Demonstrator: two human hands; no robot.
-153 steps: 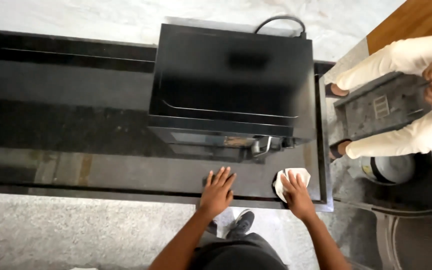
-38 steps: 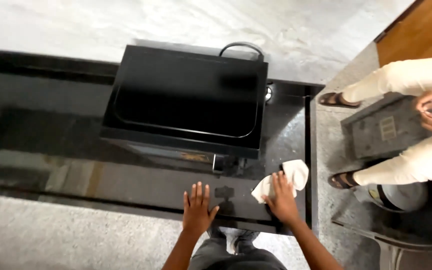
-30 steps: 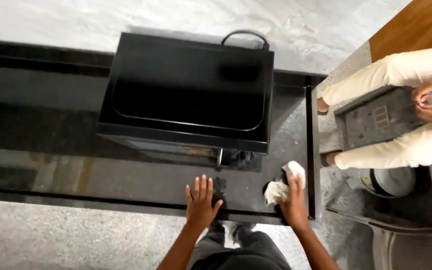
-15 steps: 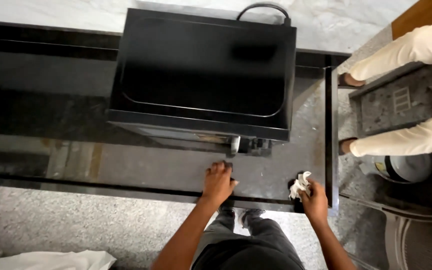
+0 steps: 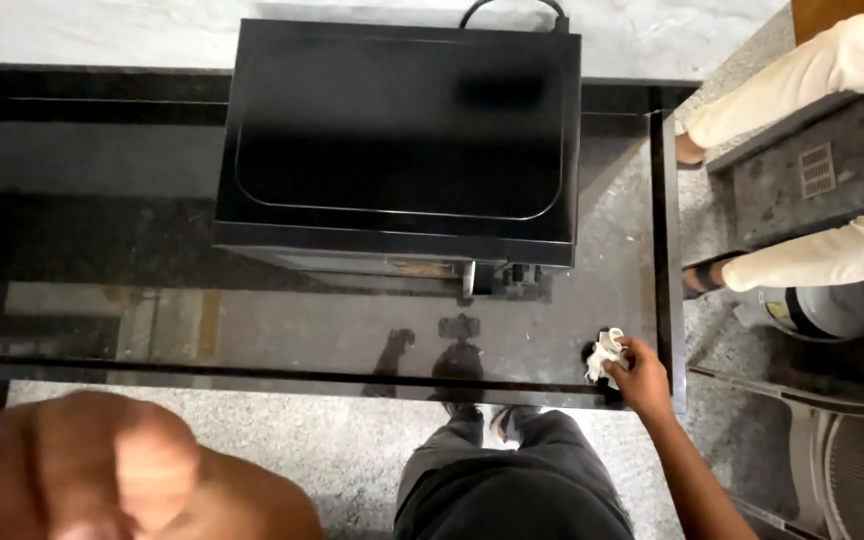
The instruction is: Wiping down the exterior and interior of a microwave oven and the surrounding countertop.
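Pale square label [image 5: 818, 170] on grey slab [image 5: 832, 185]

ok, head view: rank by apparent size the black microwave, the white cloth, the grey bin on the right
1. black microwave, by far the largest.
2. grey bin, partly hidden and on the floor farther from the camera, so likely bigger than it looks.
3. white cloth, smallest, crumpled in the right hand.

Black glossy counter [image 5: 102, 330] spans the frame, reflecting light. Black microwave [image 5: 397, 140] sits on it at the far side, cable [image 5: 507, 8] behind. Speckled grey floor [image 5: 352, 470] near. Pale wall [image 5: 102, 30] far. Grey chair [image 5: 852, 470] near right.
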